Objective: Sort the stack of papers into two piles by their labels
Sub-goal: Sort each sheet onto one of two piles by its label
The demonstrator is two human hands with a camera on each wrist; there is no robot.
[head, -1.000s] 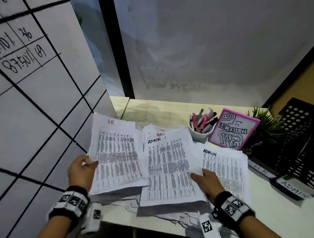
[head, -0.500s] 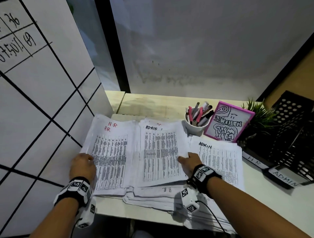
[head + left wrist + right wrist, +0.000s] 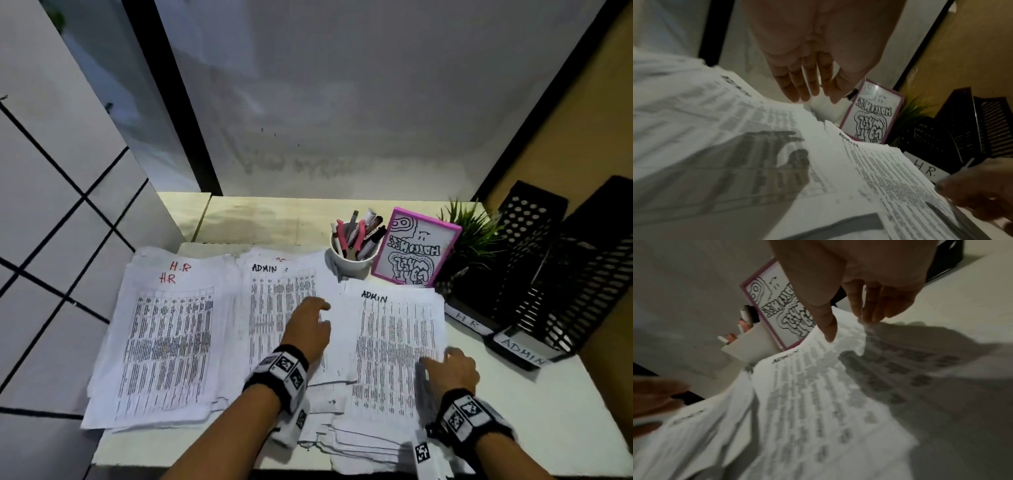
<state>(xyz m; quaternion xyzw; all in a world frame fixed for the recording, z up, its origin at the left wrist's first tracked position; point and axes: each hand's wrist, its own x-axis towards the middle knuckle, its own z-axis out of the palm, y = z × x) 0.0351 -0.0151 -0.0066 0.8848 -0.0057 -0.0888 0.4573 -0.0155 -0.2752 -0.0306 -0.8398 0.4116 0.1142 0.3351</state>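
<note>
Three groups of printed sheets lie on the white desk [image 3: 565, 411]. An HR pile [image 3: 164, 342] is at the left, a single ADMIN sheet [image 3: 274, 298] in the middle, and an ADMIN pile [image 3: 394, 342] at the right. My left hand [image 3: 308, 325] hovers just over the middle sheet [image 3: 735, 146]. Its fingers [image 3: 807, 87] are straight, hold nothing and cast a shadow on the sheet. My right hand [image 3: 448, 366] is at the right edge of the ADMIN pile [image 3: 818, 386]. The thumb rests on top and the fingertips [image 3: 869, 316] touch the slightly raised edge. More sheets stick out under all three groups at the desk's near edge.
Two black mesh trays stand at the right, labelled HR [image 3: 467, 322] and ADMIN [image 3: 524, 349]. Behind the papers are a white cup of pens [image 3: 352, 260], a pink-framed drawing [image 3: 416, 251] and a small plant [image 3: 469, 233]. A gridded whiteboard closes off the left side.
My left hand left the HR pile and moved right over the middle ADMIN sheet. My right hand let go of that sheet and moved to the right ADMIN pile's edge.
</note>
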